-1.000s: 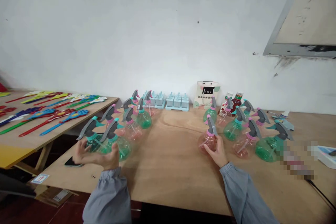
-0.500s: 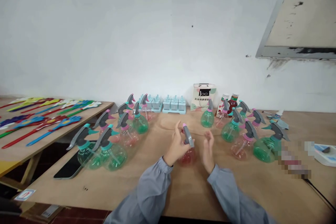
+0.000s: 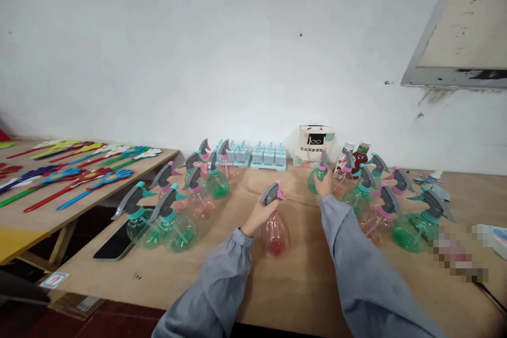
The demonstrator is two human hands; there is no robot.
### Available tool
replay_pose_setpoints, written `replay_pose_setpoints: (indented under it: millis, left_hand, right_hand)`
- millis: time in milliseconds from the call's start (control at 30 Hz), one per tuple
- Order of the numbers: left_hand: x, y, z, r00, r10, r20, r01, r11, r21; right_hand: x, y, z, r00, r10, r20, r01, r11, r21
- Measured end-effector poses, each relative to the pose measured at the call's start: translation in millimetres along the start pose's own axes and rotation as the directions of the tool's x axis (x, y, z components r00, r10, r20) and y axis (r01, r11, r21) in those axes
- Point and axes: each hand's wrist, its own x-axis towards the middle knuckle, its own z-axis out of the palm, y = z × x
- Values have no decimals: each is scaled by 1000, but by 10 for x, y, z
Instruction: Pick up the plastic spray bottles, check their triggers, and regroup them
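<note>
My left hand [image 3: 258, 215] grips the neck of a pink spray bottle [image 3: 274, 233] with a grey trigger, standing at the middle of the plywood table [image 3: 245, 280]. My right hand [image 3: 325, 186] reaches further back and closes on a green spray bottle [image 3: 316, 178] near the wall. A group of green and pink spray bottles [image 3: 174, 206] stands to the left. Another group of spray bottles [image 3: 390, 206] stands to the right.
A black phone [image 3: 116, 243] lies by the left bottles at the table edge. Light blue ice-pop moulds [image 3: 268, 156], a small printed carton [image 3: 315, 143] and two red-filled bottles [image 3: 358, 154] stand along the wall. Coloured hand-shaped clappers [image 3: 71, 177] cover a side table at the left.
My left hand left the green bottles at the left and took the pink bottle from my right hand at the table's middle. My right hand then reached back to the green bottle.
</note>
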Motion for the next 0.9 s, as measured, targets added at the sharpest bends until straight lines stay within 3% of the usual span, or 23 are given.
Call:
replay_pose_setpoints:
  millis: [200, 333, 433, 567, 900]
  left_hand:
    - [39, 125, -108, 952, -127, 278, 187, 962, -198]
    - [98, 160, -103, 917, -112, 384, 217, 946, -242]
    - [126, 186, -62, 908, -125, 400, 235, 943, -238]
    - [101, 235, 16, 905, -165, 392, 265, 940, -216]
    - [29, 168, 128, 886, -145, 441, 265, 938, -222]
  right_hand:
    - [-607, -187, -334, 999, -6, -51, 3, 998, -61]
    - [-1079, -392, -686, 995, -97, -8, 96, 994, -60]
    - [-1298, -515, -892, 988, -153, 35, 154, 988, -18]
    - [-1387, -592, -1004, 987, -150, 52, 150, 989, 0]
    - [-1397, -612, -1007, 988, -152, 41, 151, 988, 19]
